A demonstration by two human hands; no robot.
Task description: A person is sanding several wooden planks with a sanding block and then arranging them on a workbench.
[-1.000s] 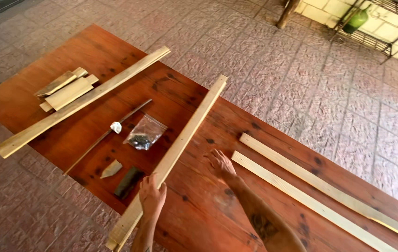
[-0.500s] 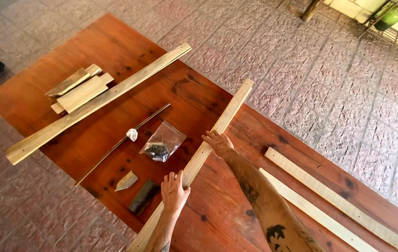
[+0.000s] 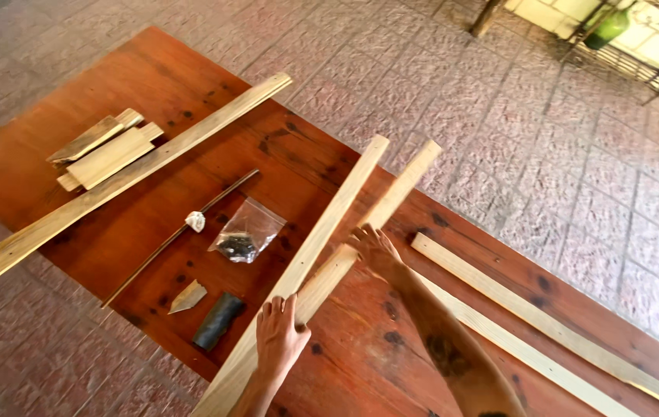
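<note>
Two pale wooden slats lie diagonally on the red-brown table (image 3: 152,85). My left hand (image 3: 279,336) grips the longer slat (image 3: 329,220) near its near end, fingers over its top, touching the end of the shorter one. My right hand (image 3: 376,247) holds the shorter slat (image 3: 406,177), which angles off to the right of the longer one with its far end past the table edge.
A long plank (image 3: 136,166) and a stack of short wood pieces (image 3: 101,150) lie at the left. Between them and my hands are a thin rod (image 3: 159,251), a plastic bag of dark hardware (image 3: 243,233), a wood wedge (image 3: 188,297) and a dark cylinder (image 3: 217,320). Two more slats (image 3: 530,320) lie at the right.
Earlier a single slat showed under my hands; now a second slat has swung out to its right. My right hand moved forward along it, and the view shifted.
</note>
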